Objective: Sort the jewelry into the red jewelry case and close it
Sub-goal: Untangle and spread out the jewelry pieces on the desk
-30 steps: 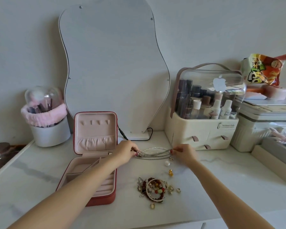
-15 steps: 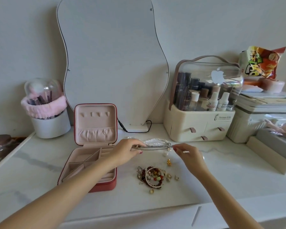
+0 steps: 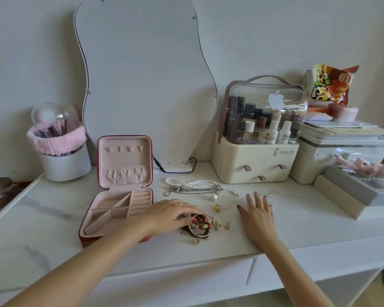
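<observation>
The red jewelry case (image 3: 93, 238) lies open at the left, its pink compartments bare and its lid upright. My left hand (image 3: 170, 214) reaches over the case's right front corner, fingers curled onto a pile of beaded and rope bracelets (image 3: 203, 228). My right hand (image 3: 256, 210) rests flat on the tabletop to the right of the pile, holding nothing. Pearl and silver chain necklaces (image 3: 193, 187) lie loose behind the hands. A pearl earring (image 3: 214, 197), a gold charm (image 3: 218, 207) and small gold pieces (image 3: 227, 225) are scattered around.
A wavy mirror (image 3: 142, 85) leans on the wall behind the case, its cable on the table. A cream cosmetics organizer (image 3: 253, 160) stands at the back right, with boxes (image 3: 353, 191) and a snack bag (image 3: 328, 85) beyond. A brush holder (image 3: 62, 162) sits at the back left.
Both hands let go of the necklaces, which now lie on the table. My left hand moved down to the bracelet pile; my right hand dropped flat onto the table.
</observation>
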